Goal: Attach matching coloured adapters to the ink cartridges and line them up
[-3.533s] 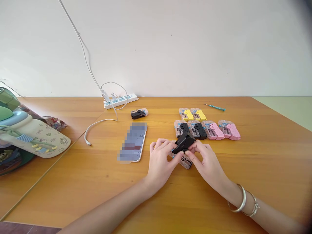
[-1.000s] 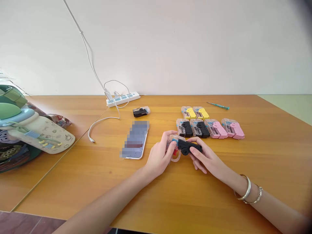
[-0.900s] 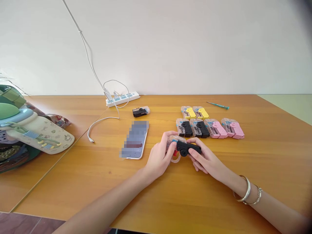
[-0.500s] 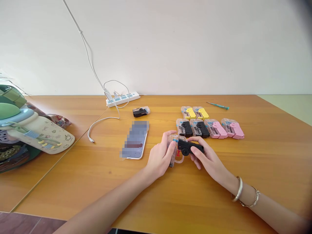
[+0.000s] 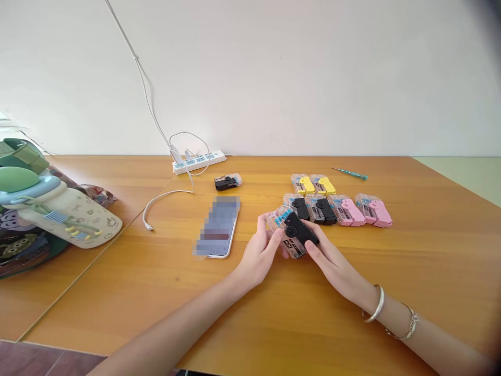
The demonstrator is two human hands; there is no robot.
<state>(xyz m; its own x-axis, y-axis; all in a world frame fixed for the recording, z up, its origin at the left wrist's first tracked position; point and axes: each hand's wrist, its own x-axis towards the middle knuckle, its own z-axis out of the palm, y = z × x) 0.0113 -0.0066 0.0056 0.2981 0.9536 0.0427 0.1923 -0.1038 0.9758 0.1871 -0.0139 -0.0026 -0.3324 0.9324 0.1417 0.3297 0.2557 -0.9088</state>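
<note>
Between both hands is a small folding toy water gun (image 5: 293, 233), with a clear body, blue parts inside and a black handle folded against it. My left hand (image 5: 258, 255) grips the clear end, thumb on the near face. On the other side, my right hand (image 5: 332, 257) pinches the black handle; some of its fingers are hidden behind the toy. Just beyond are two folded black toy water guns (image 5: 321, 210), two pink ones (image 5: 379, 211) and two yellow ones (image 5: 323, 184), lying in rows. Another black one (image 5: 228, 181) lies apart at the back left.
Left of my hands lies a phone (image 5: 223, 230) with a blurred screen. A white power strip (image 5: 199, 162) with a charging cable (image 5: 166, 194) sits near the wall. A teal screwdriver (image 5: 354, 173) rests at the back right. A cream bottle (image 5: 84, 211) leans at the left.
The held toy water gun has gone from unfolded, with its red trigger and clear guard showing, to folded, its black handle now lying along the clear body. My hands have come closer together.
</note>
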